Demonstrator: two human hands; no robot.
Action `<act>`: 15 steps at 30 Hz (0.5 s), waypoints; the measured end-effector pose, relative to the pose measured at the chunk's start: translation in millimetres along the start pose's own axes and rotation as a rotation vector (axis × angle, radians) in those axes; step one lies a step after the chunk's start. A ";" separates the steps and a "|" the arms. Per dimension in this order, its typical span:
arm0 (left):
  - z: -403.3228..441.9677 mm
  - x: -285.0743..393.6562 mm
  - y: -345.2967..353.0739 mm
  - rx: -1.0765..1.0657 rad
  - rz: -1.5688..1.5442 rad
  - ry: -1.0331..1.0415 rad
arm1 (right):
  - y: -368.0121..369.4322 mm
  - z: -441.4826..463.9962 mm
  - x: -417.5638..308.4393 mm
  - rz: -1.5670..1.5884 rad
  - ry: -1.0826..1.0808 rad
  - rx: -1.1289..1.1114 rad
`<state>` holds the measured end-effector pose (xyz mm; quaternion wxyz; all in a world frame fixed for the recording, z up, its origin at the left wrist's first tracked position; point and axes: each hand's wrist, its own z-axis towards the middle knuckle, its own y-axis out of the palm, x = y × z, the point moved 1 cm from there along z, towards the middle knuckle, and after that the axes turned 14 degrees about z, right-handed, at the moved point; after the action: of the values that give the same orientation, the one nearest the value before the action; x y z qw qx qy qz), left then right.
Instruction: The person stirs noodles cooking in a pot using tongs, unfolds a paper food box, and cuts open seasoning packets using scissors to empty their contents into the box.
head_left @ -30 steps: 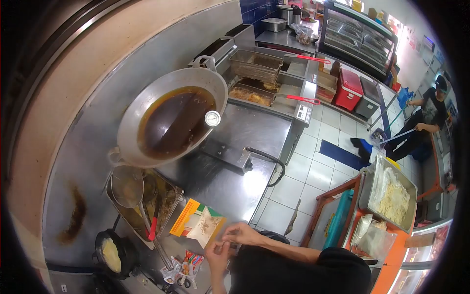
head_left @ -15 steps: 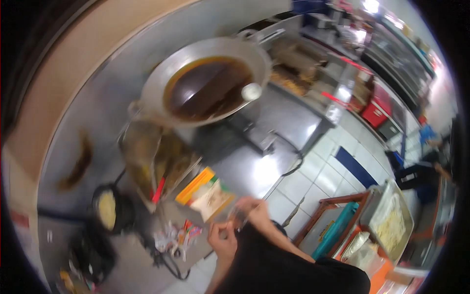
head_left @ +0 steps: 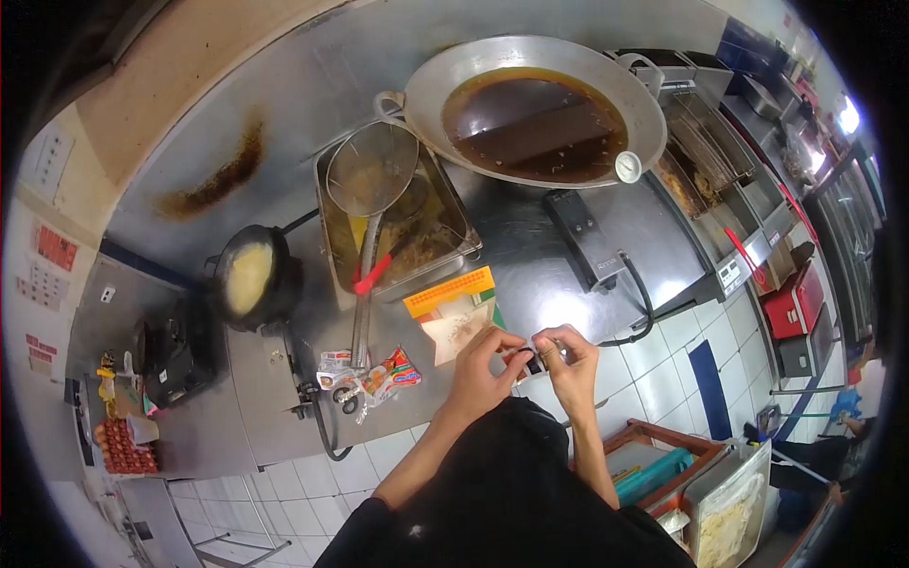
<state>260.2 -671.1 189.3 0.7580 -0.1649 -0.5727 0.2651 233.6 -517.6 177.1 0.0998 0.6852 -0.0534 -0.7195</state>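
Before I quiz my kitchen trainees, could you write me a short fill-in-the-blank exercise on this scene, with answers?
The left hand and right hand, pinching a small dark item, wear no ____.
The liquid in the wide pan is dark ____.
In the picture, the small black pan stands to the ____ of the metal tray.
The food in that black pan is pale ____.

Missing words: gloves; brown; left; yellow.

Black top (head_left: 492, 492), bare hands (head_left: 482, 371)
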 end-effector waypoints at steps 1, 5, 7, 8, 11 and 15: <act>-1.4 -0.7 1.0 0.003 0.000 0.000 | 2.0 -0.3 -0.1 0.007 0.005 0.005; -2.8 -2.7 2.9 -0.054 -0.222 -0.110 | 6.9 -3.4 3.9 0.046 -0.004 -0.012; -3.3 -3.3 5.2 -0.070 -0.254 -0.145 | 6.5 -3.8 3.9 0.053 -0.012 -0.033; -4.5 -4.8 6.4 -0.083 -0.246 -0.168 | 6.7 -4.1 3.9 0.063 -0.019 -0.051; -5.6 -7.3 3.2 -0.078 -0.169 -0.157 | 9.4 -6.4 3.4 0.184 0.068 -0.028; -5.4 -8.8 0.5 -0.044 -0.201 -0.145 | 14.3 -9.2 8.3 0.250 0.035 -0.037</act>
<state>263.5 -675.6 180.6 0.7336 -0.1037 -0.6453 0.1864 243.4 -532.8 171.5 0.2023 0.6836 -0.1233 -0.6903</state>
